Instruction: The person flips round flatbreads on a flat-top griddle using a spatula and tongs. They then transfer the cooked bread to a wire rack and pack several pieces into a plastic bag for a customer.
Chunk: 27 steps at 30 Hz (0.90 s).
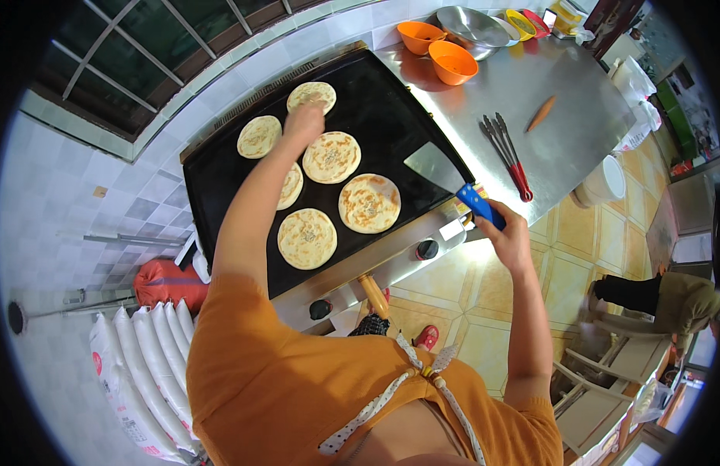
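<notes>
My left hand (304,120) reaches across the black griddle (220,167) and presses its fingers on the far flatbread (312,95). Several round browned flatbreads lie on the griddle: one at the back left (259,137), one in the middle (331,157), one nearer the right (368,203), one at the front (307,238), and one partly hidden under my forearm (291,186). My right hand (509,237) grips the blue handle of a metal spatula (436,167), whose blade rests on the griddle's right edge.
A steel counter (562,140) to the right carries two orange bowls (453,62), a steel bowl (472,27), red-handled tongs (507,155) and a small wooden rolling pin (542,113). White sacks (138,365) lean at the lower left. A seated person (671,299) is at the right.
</notes>
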### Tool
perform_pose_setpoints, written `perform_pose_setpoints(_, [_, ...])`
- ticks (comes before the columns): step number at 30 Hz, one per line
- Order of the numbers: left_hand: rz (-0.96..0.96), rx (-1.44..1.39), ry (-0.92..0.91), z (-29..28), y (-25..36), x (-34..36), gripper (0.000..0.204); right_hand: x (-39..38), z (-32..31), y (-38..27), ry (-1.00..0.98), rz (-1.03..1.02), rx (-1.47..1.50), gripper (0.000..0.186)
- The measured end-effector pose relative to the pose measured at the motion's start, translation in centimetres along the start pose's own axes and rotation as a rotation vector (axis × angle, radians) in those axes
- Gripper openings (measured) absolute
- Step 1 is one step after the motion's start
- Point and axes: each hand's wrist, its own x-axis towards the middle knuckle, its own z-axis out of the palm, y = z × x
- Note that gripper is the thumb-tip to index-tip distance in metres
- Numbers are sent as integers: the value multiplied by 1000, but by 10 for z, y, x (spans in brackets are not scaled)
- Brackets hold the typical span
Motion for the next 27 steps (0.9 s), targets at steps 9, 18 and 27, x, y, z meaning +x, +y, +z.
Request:
perform_pose_setpoints(9, [-194,245,-294,12,-33,33,40,-35,4,-11,-42,70,-24,34])
perform_pose_setpoints(18, [12,606,-406,65,-78,43,38,-82,-23,13,71,116,135,38])
perform_pose_setpoints(27, [-45,-140,256,-78,81,-64,42,-311,-148,72,711,384,573,30])
